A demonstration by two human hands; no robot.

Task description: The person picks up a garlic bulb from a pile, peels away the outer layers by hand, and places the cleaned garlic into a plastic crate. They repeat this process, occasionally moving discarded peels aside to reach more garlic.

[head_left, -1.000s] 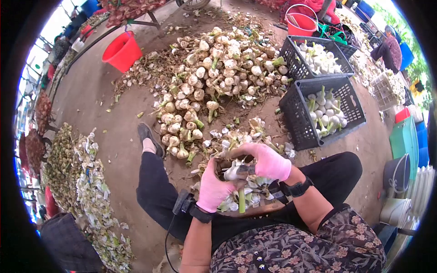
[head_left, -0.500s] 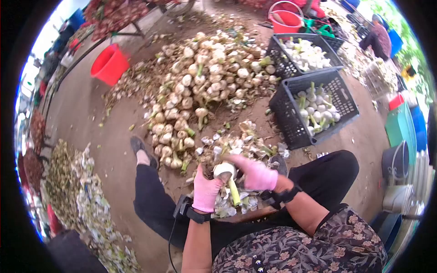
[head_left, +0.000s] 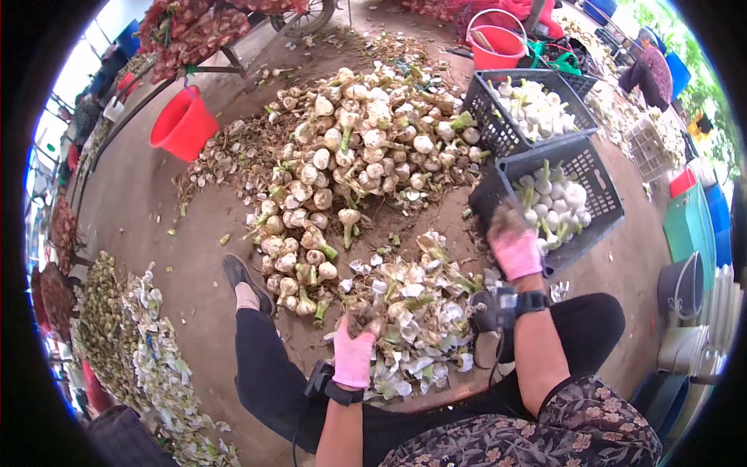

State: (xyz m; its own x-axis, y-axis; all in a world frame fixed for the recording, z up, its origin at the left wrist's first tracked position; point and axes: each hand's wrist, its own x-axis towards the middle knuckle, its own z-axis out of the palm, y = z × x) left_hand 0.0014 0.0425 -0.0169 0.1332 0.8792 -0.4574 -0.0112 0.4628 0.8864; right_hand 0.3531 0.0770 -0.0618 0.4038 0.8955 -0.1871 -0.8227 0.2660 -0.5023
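My left hand [head_left: 355, 352], in a pink glove with soiled fingers, is over the near edge of a heap of peeled garlic skins [head_left: 420, 311]. Its thumb stands apart from the fingers and no bulb shows in it. My right hand [head_left: 515, 245], gloved the same way, reaches to the near left side of a black crate [head_left: 603, 204]. Its fingers are smeared by motion, so whether they hold anything is hidden. White trimmed garlic bulbs [head_left: 556, 204] with short stems lie in that crate. Ahead spreads a large pile of untrimmed garlic [head_left: 373, 144].
Behind the front crate stands a second black crate [head_left: 498, 124] of garlic. Red buckets [head_left: 185, 124] stand at left and at the back. Discarded skins [head_left: 159, 350] lie along the left. Another person [head_left: 652, 70] sits at far right. Buckets and tubs [head_left: 679, 284] line the right side.
My right hand has moved away from my left hand, rightward and forward to the front crate. The garlic bulb seen between my hands no longer shows there. My left hand has stayed low over the skins.
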